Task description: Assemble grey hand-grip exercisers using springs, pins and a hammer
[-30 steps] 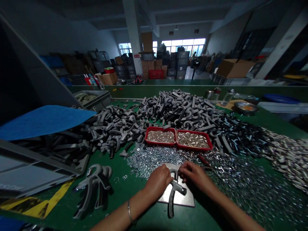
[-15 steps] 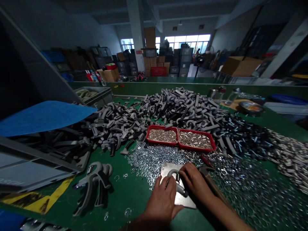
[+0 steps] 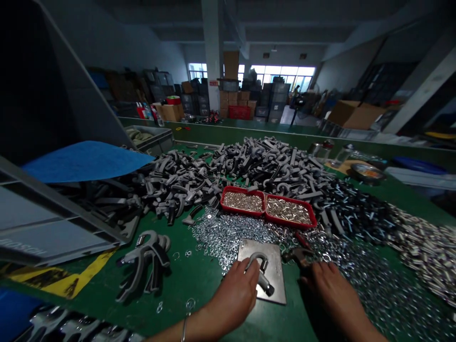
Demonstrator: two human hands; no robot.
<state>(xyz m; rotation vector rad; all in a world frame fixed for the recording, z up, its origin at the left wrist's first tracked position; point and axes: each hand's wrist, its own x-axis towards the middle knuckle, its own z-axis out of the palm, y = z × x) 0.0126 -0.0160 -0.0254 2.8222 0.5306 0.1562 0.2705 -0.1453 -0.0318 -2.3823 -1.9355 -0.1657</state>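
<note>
My left hand [image 3: 237, 293] is closed on a grey part with a hooked end [image 3: 265, 281], holding it down on a square metal plate [image 3: 280, 285]. A coil spring or threaded piece shows inside the hook, and the part's dark end points toward me. To the right of the plate, my right hand [image 3: 333, 289] has its fingers round the handle of a hammer [image 3: 298, 256]. The hammer lies low over the bench, its head pointing left toward the plate; most of its handle is hidden under my hand.
Loose washers [image 3: 228, 237] spread behind the plate. Two red trays [image 3: 243, 213] hold small metal pins. Behind them rises a heap of grey handles [image 3: 274, 161]. Several assembled grey-and-black pieces [image 3: 146, 266] lie at left, beside a grey crate [image 3: 53, 237]. Metal sleeves [image 3: 423, 242] are piled at right.
My right hand has left the grey part and moved right onto the hammer. My left hand stays on the part. The view has shifted slightly.
</note>
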